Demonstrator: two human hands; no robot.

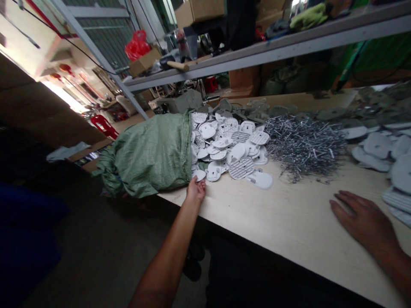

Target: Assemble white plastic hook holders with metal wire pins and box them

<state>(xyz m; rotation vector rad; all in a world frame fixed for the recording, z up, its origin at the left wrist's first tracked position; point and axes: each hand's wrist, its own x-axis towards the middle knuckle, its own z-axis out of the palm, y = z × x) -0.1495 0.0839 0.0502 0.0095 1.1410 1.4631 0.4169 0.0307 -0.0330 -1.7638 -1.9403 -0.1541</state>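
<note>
My left hand (196, 190) is closed at the mouth of a green woven sack (150, 149), its fingers on a white oval plastic piece (199, 174). Out of the sack spreads a heap of similar white plastic pieces (231, 128), some ribbed, some smooth. My right hand (366, 218) rests on the wooden tabletop (257, 226) with fingers stretched out and nothing in them. Beyond it lies a tangled pile of thin metal pins or wires (305, 147). Close to its right side are more white pieces (401, 171).
Above the table's back runs a metal-edged shelf (224, 66) with a hammer (175, 64), a red plastic bag (137, 45) and a cardboard box (199, 13). Greyish translucent pieces (334, 113) lie along the back. A red stool (104, 126) stands beyond the sack.
</note>
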